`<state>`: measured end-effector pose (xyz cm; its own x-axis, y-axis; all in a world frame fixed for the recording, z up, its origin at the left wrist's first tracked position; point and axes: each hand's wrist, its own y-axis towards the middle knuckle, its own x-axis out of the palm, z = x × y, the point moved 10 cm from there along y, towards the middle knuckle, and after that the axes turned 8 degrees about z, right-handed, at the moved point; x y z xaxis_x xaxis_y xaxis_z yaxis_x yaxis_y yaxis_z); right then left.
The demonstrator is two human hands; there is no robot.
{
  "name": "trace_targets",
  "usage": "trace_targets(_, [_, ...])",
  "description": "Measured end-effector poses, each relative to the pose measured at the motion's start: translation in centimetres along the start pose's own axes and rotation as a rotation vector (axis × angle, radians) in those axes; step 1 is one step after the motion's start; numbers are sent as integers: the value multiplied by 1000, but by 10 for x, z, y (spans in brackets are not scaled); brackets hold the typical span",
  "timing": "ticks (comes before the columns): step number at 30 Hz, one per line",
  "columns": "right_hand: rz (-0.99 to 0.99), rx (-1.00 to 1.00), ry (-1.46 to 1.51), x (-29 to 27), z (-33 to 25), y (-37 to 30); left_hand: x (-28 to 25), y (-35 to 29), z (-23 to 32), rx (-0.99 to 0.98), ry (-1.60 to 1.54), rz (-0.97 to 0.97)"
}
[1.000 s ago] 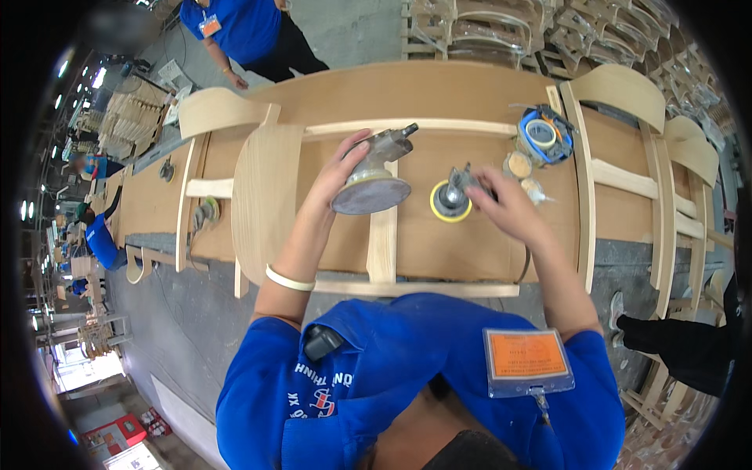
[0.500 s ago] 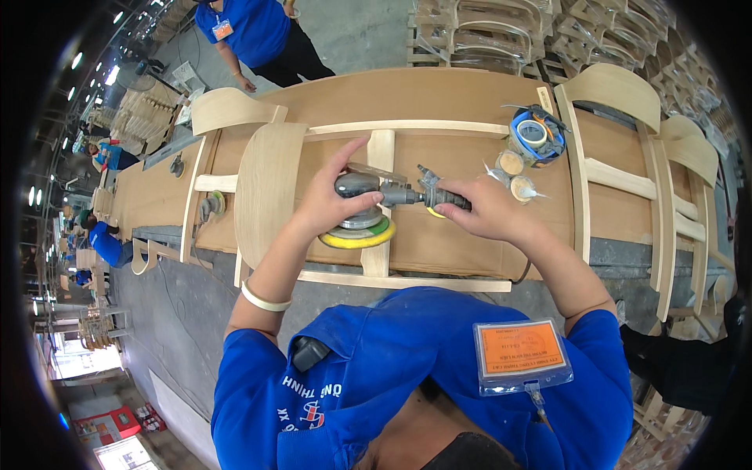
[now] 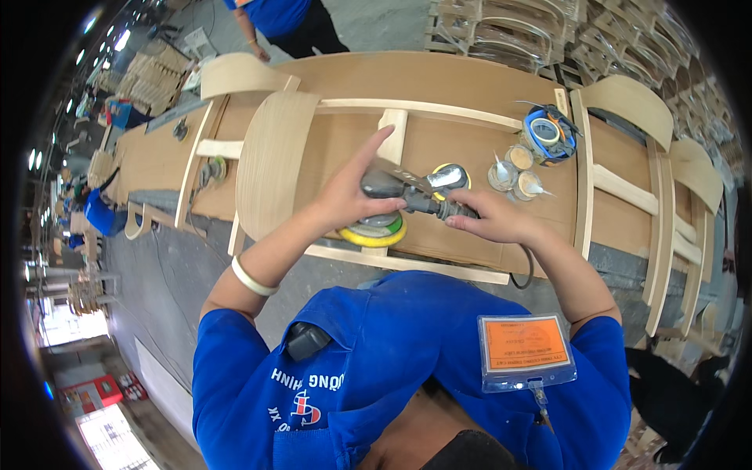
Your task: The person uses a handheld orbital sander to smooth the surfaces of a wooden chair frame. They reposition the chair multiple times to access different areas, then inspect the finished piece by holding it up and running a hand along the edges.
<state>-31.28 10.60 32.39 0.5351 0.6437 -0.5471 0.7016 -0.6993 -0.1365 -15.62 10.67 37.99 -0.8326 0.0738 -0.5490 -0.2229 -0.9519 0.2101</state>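
Observation:
I hold an orbital sander [image 3: 379,186] with a dark body and a yellow and green pad above a wooden chair frame. My left hand [image 3: 350,190] wraps its head, thumb in front and index finger stretched out away from me. My right hand [image 3: 495,218] grips the air hose fitting [image 3: 456,210] at the end of the sander's handle. Just behind that handle, a second sander [image 3: 450,177] with a yellow-edged pad rests on the cardboard. The chair frame's wide curved backrest [image 3: 276,164] stands left of my left hand.
A blue tub [image 3: 551,135] with tape rolls stands at the right, by several small round containers [image 3: 526,184]. More chair frames [image 3: 619,184] lie further right; another backrest [image 3: 239,74] is far left. A third sander [image 3: 211,171] lies left. A person [image 3: 294,23] stands across the table.
The view has shifted a little. The sander's handle has tilted down toward my right hand, and the second sander behind it now shows more fully. Both hands keep their hold.

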Motion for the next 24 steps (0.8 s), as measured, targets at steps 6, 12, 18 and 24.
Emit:
trace_targets(6, [355,-202,-158,37,-36,37,28,-18,-31,-47,33,-180])
trace_targets(12, [287,-156,-198,125,-12,89,4,-45,-91,-50,-96,-316])
trace_targets(18, [177,98,-373,190,61,132,-181,-50,-192,-94,825,503])
trace_targets(24, [185,232,-478,199,117,170,-212,-85,-244,-301,1143,624])
